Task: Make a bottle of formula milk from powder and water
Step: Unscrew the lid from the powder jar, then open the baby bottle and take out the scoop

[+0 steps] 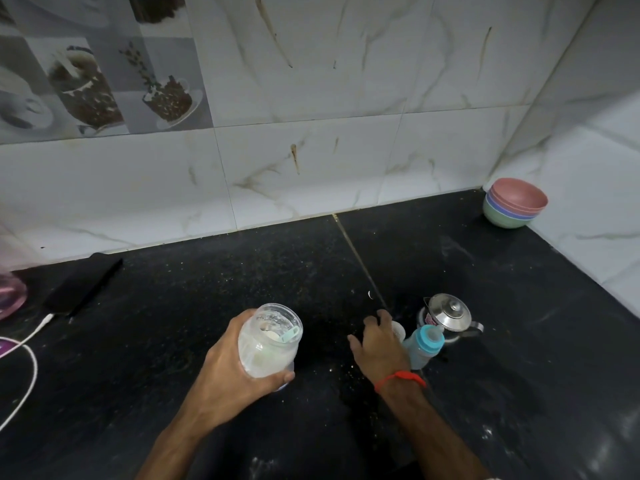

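My left hand [228,370] grips a clear plastic jar [270,341] of white powder, open at the top, with a pale green scoop inside it. My right hand [377,344] reaches over a small white lid or cap [399,330] on the black counter, fingers spread and touching it; whether it grips it is unclear. Just right of that hand stands a baby bottle [424,346] with a blue collar and teat. Behind the bottle sits a small steel kettle [448,315] with its lid on.
A stack of coloured bowls [514,202] stands in the back right corner against the tiled wall. A black phone [83,289] with a white cable [26,355] lies at the left, beside a pink glass object [10,296]. White powder dusts the counter [242,271].
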Demonstrator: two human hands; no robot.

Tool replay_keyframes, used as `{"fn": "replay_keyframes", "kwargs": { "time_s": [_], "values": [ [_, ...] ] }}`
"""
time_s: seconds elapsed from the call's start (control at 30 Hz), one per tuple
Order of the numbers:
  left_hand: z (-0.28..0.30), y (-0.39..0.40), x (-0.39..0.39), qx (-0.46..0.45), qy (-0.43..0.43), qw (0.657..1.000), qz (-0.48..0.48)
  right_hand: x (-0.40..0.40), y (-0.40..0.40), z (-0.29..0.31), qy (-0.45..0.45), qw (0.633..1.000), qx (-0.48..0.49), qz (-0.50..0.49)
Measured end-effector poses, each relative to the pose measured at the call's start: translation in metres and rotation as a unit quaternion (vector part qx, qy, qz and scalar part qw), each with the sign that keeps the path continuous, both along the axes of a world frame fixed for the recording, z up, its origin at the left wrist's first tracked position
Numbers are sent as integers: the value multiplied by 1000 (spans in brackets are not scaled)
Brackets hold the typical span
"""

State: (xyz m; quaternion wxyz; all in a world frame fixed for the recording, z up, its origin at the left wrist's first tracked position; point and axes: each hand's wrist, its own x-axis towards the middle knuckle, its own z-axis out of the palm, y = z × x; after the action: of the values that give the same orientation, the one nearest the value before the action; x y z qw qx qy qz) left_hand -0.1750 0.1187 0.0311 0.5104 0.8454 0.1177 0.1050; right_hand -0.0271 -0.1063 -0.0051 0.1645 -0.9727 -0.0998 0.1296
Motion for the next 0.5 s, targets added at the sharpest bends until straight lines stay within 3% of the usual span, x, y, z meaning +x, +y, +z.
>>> {"fn": "replay_keyframes", "kwargs": {
  "time_s": [0.2,0.33,0.5],
  "values": [
    [-3,-16,2,-4,-3,1000,-22,-1,-10,-8,-67,998,2,-5],
    [-3,-23,2,-1,-4,1000,-26,2,-18,-15,-50,999,-16,-17],
    [-6,-30,1,1,-6,999,-35,4,-26,-17,-78,994,-48,59]
  ]
}}
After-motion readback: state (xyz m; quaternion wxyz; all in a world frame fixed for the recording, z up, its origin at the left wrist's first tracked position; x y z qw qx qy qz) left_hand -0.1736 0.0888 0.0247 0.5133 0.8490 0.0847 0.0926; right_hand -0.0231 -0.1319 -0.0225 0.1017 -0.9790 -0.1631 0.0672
